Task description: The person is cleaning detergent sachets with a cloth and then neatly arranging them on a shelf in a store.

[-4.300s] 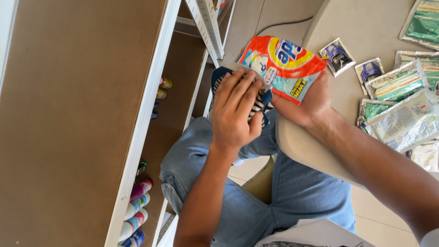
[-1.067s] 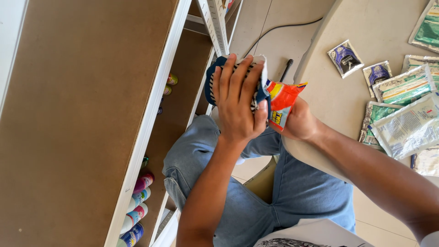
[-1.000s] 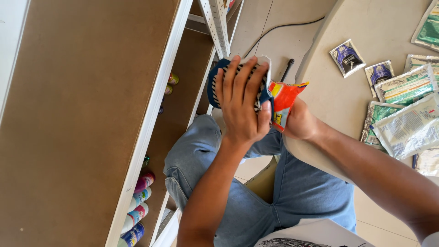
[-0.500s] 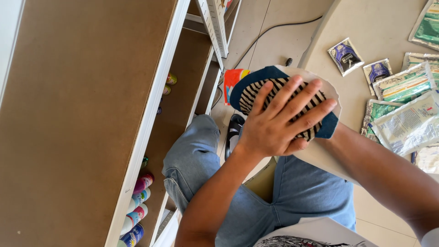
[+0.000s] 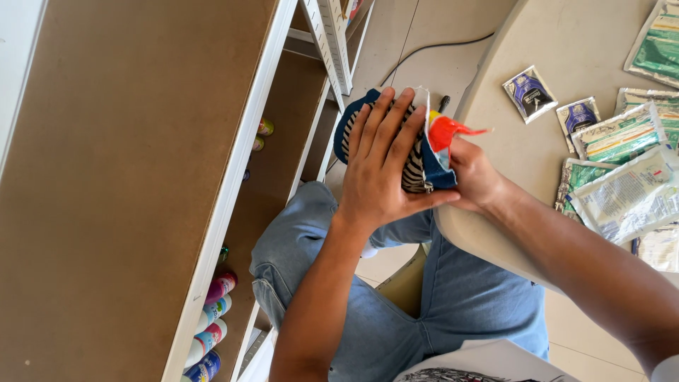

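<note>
Fingers (image 5: 385, 134) of the left hand (image 5: 382, 173) spread flat over a navy striped sock (image 5: 414, 166), pressing it against the right palm. Right hand (image 5: 474, 177) closed from behind, thumb and fingers pinching the sock's edge together with an orange-and-blue sachet (image 5: 445, 138) poking up above it. Both held in the air just off the rounded edge of the tabletop (image 5: 495, 78), above the lap in blue jeans (image 5: 467, 297). Soft, light knit by the look of it, limp and easy to bunch, best gripped at the cuff or a folded edge; sachet probably thin, crinkly and a bit slick, safer pinched at a sealed border. Further out on the tabletop, small purple packets (image 5: 530, 92) and green-and-white pouches (image 5: 622, 134). To the left, a brown shelf (image 5: 141, 177) with coloured bottles (image 5: 212, 318) on the level below.
</note>
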